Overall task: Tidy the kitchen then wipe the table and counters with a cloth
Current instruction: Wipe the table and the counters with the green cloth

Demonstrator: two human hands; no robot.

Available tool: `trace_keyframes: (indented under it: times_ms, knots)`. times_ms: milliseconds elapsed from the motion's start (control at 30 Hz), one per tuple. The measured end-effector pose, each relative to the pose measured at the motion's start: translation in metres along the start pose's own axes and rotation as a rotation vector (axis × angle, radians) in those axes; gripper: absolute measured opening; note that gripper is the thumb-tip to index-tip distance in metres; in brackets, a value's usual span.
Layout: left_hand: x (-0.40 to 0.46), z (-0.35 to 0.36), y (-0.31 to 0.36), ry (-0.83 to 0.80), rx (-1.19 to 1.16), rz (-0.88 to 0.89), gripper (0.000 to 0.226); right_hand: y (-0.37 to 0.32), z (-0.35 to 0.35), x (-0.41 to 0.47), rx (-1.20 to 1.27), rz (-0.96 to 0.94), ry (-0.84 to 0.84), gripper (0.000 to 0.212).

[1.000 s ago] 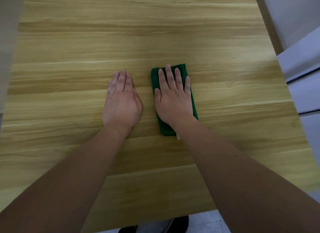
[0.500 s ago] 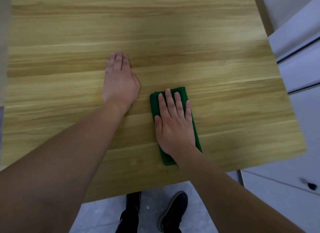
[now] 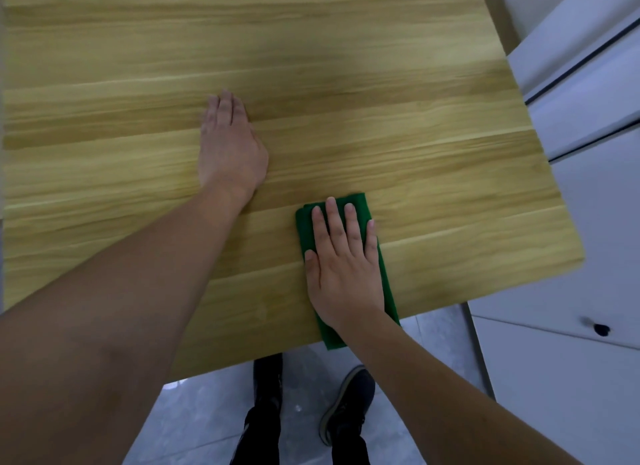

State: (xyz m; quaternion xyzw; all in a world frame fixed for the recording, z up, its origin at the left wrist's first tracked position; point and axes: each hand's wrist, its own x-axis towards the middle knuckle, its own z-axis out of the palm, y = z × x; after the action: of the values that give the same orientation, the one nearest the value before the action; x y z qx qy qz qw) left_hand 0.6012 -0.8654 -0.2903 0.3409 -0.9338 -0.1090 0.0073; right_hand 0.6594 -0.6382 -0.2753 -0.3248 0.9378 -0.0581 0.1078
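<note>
A folded green cloth (image 3: 387, 274) lies on the wooden table (image 3: 346, 83), its near end hanging just over the table's front edge. My right hand (image 3: 341, 270) presses flat on the cloth with straight fingers, covering most of it. My left hand (image 3: 230, 149) rests flat on the bare wood, farther in and to the left of the cloth, fingers straight and together.
White cabinet fronts (image 3: 571, 222) with a dark knob (image 3: 601, 329) stand close to the table's right edge. Below the front edge is grey tiled floor (image 3: 194, 412) with my dark shoes (image 3: 346, 405) on it.
My right hand has drawn the cloth toward me, from mid-table to the front edge. My left hand stayed flat on the wood, now farther from me than the cloth.
</note>
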Motion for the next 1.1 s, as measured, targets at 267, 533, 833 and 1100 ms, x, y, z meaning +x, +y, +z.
trace_keyframes:
  times_ms: [267,533,833,1100]
  knots:
    - [0.002,-0.002,-0.001,-0.039,0.046,0.029,0.055,-0.016,0.002,-0.004,-0.002,0.064,-0.002,0.058]
    - [0.011,-0.024,-0.016,-0.098,0.035,0.132,0.052,-0.046,-0.005,0.030,0.031,0.049,-0.070,0.059]
    - [0.016,-0.040,-0.112,0.006,0.019,0.154,0.049,-0.066,-0.009,0.095,-0.003,0.040,-0.065,0.059]
    - [0.023,-0.038,-0.142,0.080,-0.051,0.187,0.056,-0.073,-0.014,0.154,-0.036,0.025,-0.047,0.060]
